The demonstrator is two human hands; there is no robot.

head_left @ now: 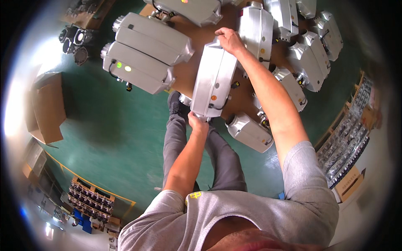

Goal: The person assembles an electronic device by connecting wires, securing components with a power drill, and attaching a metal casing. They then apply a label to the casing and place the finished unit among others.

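Both my hands hold one long silver metal unit [215,77], a faceted housing tilted slightly, its far end leaning right. Orange and grey round stickers and a black cable [226,103] show near its close end. My left hand [198,122] is closed on the near end, beside a short round fitting; its fingertips are hidden beneath. At the far end my right hand [230,40] is closed over the rim, with the fingers partly hidden. A similar silver unit [256,31] stands close by on the right of the held one.
Two more silver units [138,60] lie side by side at the left, on brown board [184,77]. Several others [310,58] crowd the right, and one [250,131] lies nearer my legs. A cardboard box [48,106] stands far left; racks of parts [345,138] line the right.
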